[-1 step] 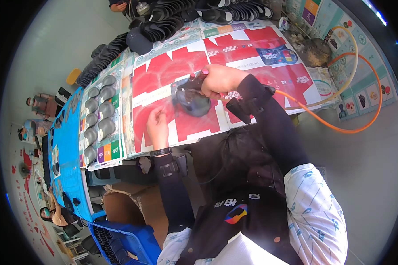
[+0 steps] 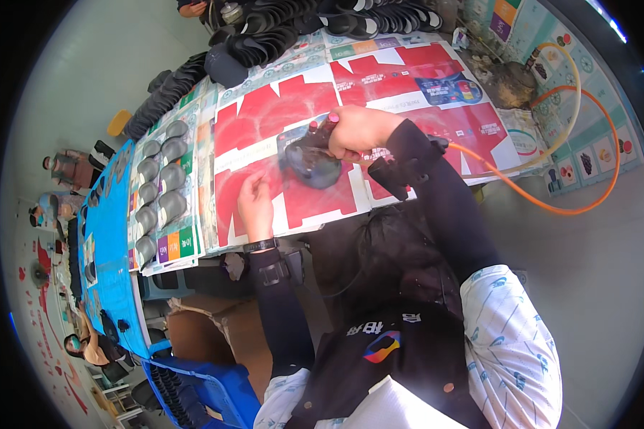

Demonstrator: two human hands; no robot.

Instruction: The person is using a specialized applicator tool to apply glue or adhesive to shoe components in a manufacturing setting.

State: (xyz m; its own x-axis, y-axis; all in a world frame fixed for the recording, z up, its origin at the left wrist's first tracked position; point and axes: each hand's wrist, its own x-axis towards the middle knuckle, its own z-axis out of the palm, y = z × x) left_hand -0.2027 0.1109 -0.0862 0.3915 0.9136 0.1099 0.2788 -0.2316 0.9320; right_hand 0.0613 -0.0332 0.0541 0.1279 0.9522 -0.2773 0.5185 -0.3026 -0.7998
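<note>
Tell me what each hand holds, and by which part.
The right hand grips a spray gun, seemingly by its mostly hidden handle; the left hand holds nothing visible.

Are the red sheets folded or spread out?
Spread out: the red sheets lie flat, panels showing around the left hand and right hand.

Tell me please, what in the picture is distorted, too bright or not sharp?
Head view: the blue table bends with the fisheye rim; head view: a white light streak glares at upper right; head view: pale haze softens the dark rounded piece near the right hand.
</note>
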